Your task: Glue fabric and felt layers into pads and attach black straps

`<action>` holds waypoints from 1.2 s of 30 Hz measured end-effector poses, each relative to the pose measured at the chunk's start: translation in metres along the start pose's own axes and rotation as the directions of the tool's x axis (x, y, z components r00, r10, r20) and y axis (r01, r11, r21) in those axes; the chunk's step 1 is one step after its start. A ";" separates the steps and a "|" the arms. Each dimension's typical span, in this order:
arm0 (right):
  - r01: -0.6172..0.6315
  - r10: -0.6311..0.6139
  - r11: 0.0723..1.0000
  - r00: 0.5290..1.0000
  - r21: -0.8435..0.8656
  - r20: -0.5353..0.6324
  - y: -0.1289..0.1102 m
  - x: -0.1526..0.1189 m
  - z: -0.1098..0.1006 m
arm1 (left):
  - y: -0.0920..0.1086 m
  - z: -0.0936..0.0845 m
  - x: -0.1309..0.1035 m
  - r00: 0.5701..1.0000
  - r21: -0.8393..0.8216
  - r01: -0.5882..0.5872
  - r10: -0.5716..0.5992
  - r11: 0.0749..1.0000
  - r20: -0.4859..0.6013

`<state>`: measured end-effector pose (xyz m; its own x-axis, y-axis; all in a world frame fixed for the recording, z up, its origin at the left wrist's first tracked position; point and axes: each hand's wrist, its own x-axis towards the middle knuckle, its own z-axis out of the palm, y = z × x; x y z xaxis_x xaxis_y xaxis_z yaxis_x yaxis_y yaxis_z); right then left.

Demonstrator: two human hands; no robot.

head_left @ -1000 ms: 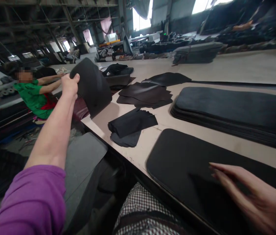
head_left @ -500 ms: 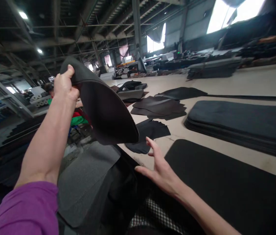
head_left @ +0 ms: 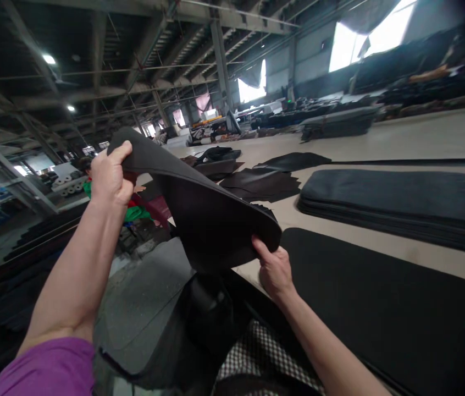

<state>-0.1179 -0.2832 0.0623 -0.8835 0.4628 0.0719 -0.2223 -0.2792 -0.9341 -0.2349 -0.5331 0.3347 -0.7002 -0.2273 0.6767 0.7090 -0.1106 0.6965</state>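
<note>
A dark flexible sheet (head_left: 211,220) hangs in the air between my two hands, its surface curved. Raised at the left, my left hand (head_left: 111,173) grips the sheet's upper left end, thumb on top. My right hand (head_left: 274,269) pinches the lower right corner, thumb on the near face. Just right of that hand lies a large black sheet or stack (head_left: 381,297) with a rounded corner, on the pale table (head_left: 426,137). Beyond it is a thick stack of dark rounded sheets (head_left: 401,192).
Dark cut pieces (head_left: 261,184) lie farther back on the table. A grey folded stack (head_left: 337,122) stands behind. Grey sheet material (head_left: 145,291) is low at the left. Another person's hand (head_left: 139,188) and green and red clothing show behind the raised sheet.
My right hand, open before, has closed on the sheet's lower right corner. The sheet is now stretched out further to the right. My left hand appears slightly lower in view, still gripping it.
</note>
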 end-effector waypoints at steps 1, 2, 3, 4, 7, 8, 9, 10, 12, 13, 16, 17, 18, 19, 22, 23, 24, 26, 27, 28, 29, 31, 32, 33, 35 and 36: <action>-0.011 0.012 1.000 0.999 0.013 -0.035 -0.005 0.000 -0.004 | 0.001 -0.004 -0.001 0.999 0.036 -0.034 0.033 0.999 0.016; -0.022 0.024 0.999 0.998 0.034 -0.066 -0.010 0.000 -0.008 | 0.003 -0.008 -0.003 0.998 0.072 -0.065 0.064 0.995 0.017; -0.032 0.037 0.997 0.996 0.063 -0.082 -0.014 -0.001 -0.012 | 0.004 -0.012 -0.004 0.995 0.116 -0.100 0.100 0.988 0.007; -0.042 0.049 0.995 0.996 0.094 -0.080 -0.016 -0.002 -0.015 | 0.006 -0.016 -0.006 0.989 0.176 -0.147 0.149 0.973 -0.002; -0.081 0.086 0.981 0.996 0.178 -0.019 -0.018 -0.006 -0.023 | 0.012 -0.031 -0.009 0.969 0.278 -0.235 0.248 0.931 -0.013; -0.101 0.102 0.974 0.995 0.202 0.004 -0.017 -0.008 -0.025 | 0.014 -0.036 -0.010 0.976 0.287 -0.207 0.216 0.935 0.001; -0.125 0.122 0.966 0.992 0.227 0.028 -0.016 -0.009 -0.026 | 0.016 -0.041 -0.011 0.989 0.289 -0.147 0.149 0.946 0.017; -0.152 0.143 0.955 0.988 0.253 0.055 -0.015 -0.010 -0.027 | 0.018 -0.045 -0.013 0.998 0.288 -0.068 0.064 0.955 0.023; -0.214 0.189 0.933 0.976 0.290 0.112 -0.013 -0.013 -0.029 | 0.022 -0.054 -0.019 0.996 0.284 0.084 -0.089 0.955 0.007; -0.241 0.211 0.925 0.969 0.293 0.128 -0.012 -0.014 -0.029 | 0.024 -0.059 -0.022 0.990 0.277 0.138 -0.142 0.951 -0.007; -0.248 0.236 0.933 0.969 0.261 0.074 -0.010 -0.019 -0.032 | 0.030 -0.070 -0.033 0.968 0.278 0.249 -0.251 0.928 -0.029; -0.234 0.230 0.940 0.972 0.246 0.046 -0.009 -0.020 -0.033 | 0.031 -0.073 -0.036 0.963 0.280 0.267 -0.269 0.922 -0.032; -0.231 0.229 0.943 0.973 0.238 0.036 -0.008 -0.022 -0.034 | 0.031 -0.077 -0.040 0.960 0.279 0.277 -0.279 0.919 -0.032; -0.242 0.237 0.940 0.970 0.241 0.048 -0.007 -0.023 -0.034 | 0.031 -0.080 -0.043 0.958 0.276 0.282 -0.285 0.919 -0.031; -0.325 0.295 0.899 0.945 0.295 0.141 -0.003 -0.025 -0.032 | 0.027 -0.087 -0.050 0.959 0.268 0.279 -0.284 0.922 -0.023; -0.336 0.301 0.887 0.941 0.316 0.154 -0.002 -0.025 -0.031 | 0.025 -0.088 -0.051 0.958 0.265 0.281 -0.286 0.922 -0.022; -0.338 0.303 0.879 0.941 0.336 0.153 -0.001 -0.025 -0.031 | 0.021 -0.088 -0.052 0.956 0.263 0.288 -0.293 0.921 -0.020; -0.356 0.318 0.858 0.934 0.369 0.161 0.000 -0.024 -0.029 | 0.013 -0.088 -0.052 0.948 0.262 0.311 -0.318 0.914 -0.016; -0.380 0.333 0.842 0.924 0.383 0.186 0.000 -0.024 -0.029 | 0.008 -0.088 -0.052 0.944 0.265 0.323 -0.330 0.909 -0.017; -0.409 0.349 0.824 0.912 0.393 0.218 0.000 -0.024 -0.028 | 0.003 -0.087 -0.051 0.941 0.271 0.329 -0.337 0.904 -0.019; -0.433 0.361 0.809 0.900 0.398 0.245 0.000 -0.023 -0.028 | -0.003 -0.086 -0.051 0.940 0.279 0.332 -0.340 0.901 -0.020; -0.447 0.376 0.800 0.893 0.400 0.246 0.001 -0.022 -0.028 | -0.016 -0.086 -0.049 0.941 0.288 0.330 -0.339 0.899 -0.017; -0.447 0.387 0.804 0.894 0.392 0.226 0.002 -0.020 -0.029 | -0.023 -0.086 -0.049 0.940 0.291 0.331 -0.342 0.898 -0.013; -0.448 0.400 0.809 0.894 0.381 0.203 0.003 -0.019 -0.029 | -0.029 -0.086 -0.048 0.937 0.293 0.335 -0.348 0.896 -0.006; -0.463 0.425 0.814 0.887 0.352 0.182 0.004 -0.015 -0.030 | -0.044 -0.087 -0.046 0.932 0.293 0.345 -0.363 0.892 0.007; -0.475 0.435 0.813 0.880 0.337 0.190 0.005 -0.012 -0.030 | -0.052 -0.088 -0.044 0.928 0.290 0.353 -0.372 0.889 0.011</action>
<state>-0.0960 -0.2651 0.0464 -0.9526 0.1260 -0.2769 0.0998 -0.7303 -0.6758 -0.2335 -0.6029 0.2475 -0.9148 -0.1589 0.3713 0.3589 0.1019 0.9278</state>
